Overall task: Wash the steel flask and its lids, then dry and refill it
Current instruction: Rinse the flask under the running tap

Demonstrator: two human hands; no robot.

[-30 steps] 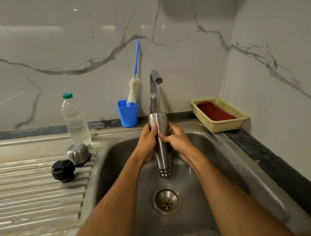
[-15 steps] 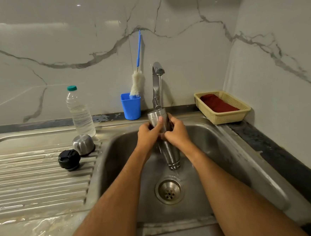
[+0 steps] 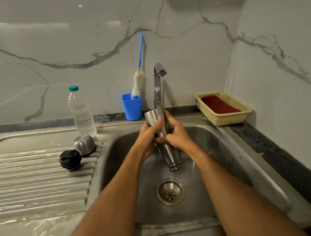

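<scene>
Here both hands [image 3: 163, 135] clasp the tilted flask [image 3: 169, 150].

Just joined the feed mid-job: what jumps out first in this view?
Both hands, left hand and right hand, grip a steel flask tilted over the sink, under the running tap. Two lids, a black lid and a steel lid, sit on the draining board left of the basin.

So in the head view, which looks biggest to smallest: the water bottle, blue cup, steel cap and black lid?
1. Water bottle, clearly the tallest.
2. Blue cup.
3. Steel cap and black lid: they look alike in size, and the lid lies nearer the camera, so I won't rank them.
</scene>
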